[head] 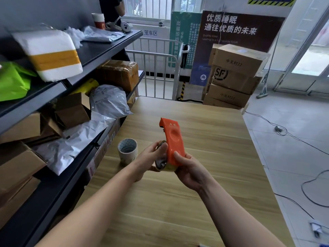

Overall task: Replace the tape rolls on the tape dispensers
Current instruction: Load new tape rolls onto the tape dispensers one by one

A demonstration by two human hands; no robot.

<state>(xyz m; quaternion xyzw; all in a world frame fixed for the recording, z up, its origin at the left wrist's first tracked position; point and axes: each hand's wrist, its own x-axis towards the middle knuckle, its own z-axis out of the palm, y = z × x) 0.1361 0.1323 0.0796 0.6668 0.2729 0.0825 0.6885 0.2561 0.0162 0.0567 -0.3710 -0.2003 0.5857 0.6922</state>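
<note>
A dark shelf rack (99, 50) stuffed with parcels runs along the left of the wooden table (195, 202). Above the table, the orange tape dispenser (173, 139) is held up on end, off the surface. The right hand (188, 168) is wrapped round its lower end with the thumb on the orange face, the left hand (147, 161) grips the mounted tape roll (165, 166) at its base, and a spare tape roll (128, 150) stands on the table just beside the left hand.

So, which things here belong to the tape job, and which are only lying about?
Job: dispenser in right hand; fitted roll in left hand; spare roll on table.
Lying about: shelf parcels; stacked boxes; floor cables; mop.
</note>
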